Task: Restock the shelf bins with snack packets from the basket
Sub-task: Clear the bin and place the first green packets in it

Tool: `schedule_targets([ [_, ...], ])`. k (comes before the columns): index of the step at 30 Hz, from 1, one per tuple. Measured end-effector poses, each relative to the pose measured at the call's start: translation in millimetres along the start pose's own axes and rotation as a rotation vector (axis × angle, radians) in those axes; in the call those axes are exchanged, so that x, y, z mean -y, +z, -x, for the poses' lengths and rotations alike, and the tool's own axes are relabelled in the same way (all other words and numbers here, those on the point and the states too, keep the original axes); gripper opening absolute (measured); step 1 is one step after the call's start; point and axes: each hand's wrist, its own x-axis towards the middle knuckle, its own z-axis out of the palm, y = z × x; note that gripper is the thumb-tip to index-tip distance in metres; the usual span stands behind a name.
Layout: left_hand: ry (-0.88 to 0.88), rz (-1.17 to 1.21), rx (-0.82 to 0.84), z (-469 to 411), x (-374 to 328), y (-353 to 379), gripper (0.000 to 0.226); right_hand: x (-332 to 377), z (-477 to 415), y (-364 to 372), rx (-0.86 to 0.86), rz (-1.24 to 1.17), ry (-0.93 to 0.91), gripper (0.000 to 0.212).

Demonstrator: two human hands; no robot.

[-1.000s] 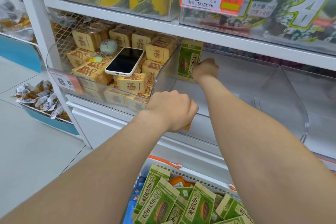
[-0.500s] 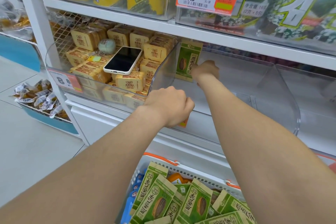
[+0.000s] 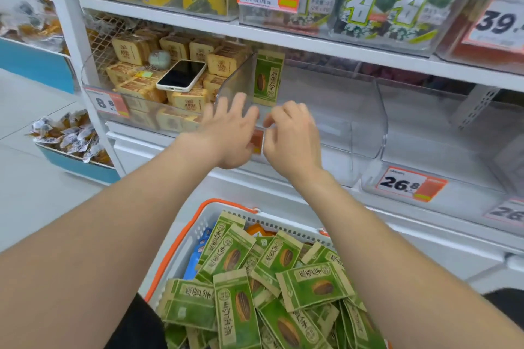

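The left hand (image 3: 229, 133) hovers at the front lip of the clear bin (image 3: 334, 122), fingers spread and nearly straight, holding nothing. Just beside it the right hand (image 3: 293, 139) has its fingers loosely bent, with thumb and forefinger close to the lip. Nothing shows between them, so it looks empty too.

Behind the hands, a single green packet (image 3: 268, 78) stands upright at the back of that bin, leaning on the clear divider (image 3: 235, 79). The rest of the bin is bare. Beyond the divider, the neighbouring bin holds tan packets (image 3: 130, 49) with a phone (image 3: 181, 75) lying on top.

Below the arms, the basket (image 3: 184, 238) is heaped with the same snack packets (image 3: 235, 312), lying flat and criss-crossed.

These look like light, thin paper pouches with a slightly stiff face and loose contents, so they should flex and crinkle, not break. Their smooth fronts may slide over one another. A pinch across the flat faces near the top seal seems the surest hold. Several could probably be gathered by their edges as a fanned stack and stood up against the first one.
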Motion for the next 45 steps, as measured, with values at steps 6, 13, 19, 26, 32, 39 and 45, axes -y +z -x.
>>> schedule_targets([
  [6,0.027,0.064,0.135,35,4,5,0.029,32,86,11,0.574,-0.005,0.103,0.023],
  [13,0.022,-0.041,0.69,70,-3,49,0.035,51,177,45,1.453,-0.073,-0.056,0.105],
  [19,0.057,-0.013,0.646,72,-5,51,0.038,61,189,50,1.455,0.058,-0.166,0.115],
  [26,0.048,0.101,0.601,68,-7,43,0.045,46,144,41,1.467,-0.209,0.06,0.065],
  [32,-0.05,0.092,0.645,67,0,36,0.045,14,100,5,1.079,-0.738,0.557,0.037],
  [39,-0.266,0.546,0.188,53,9,24,0.051,-10,79,-28,0.667,-1.216,0.831,0.038],
  [45,-0.233,0.521,-0.194,48,3,18,0.066,-13,60,-53,0.885,-1.099,0.636,0.041],
])
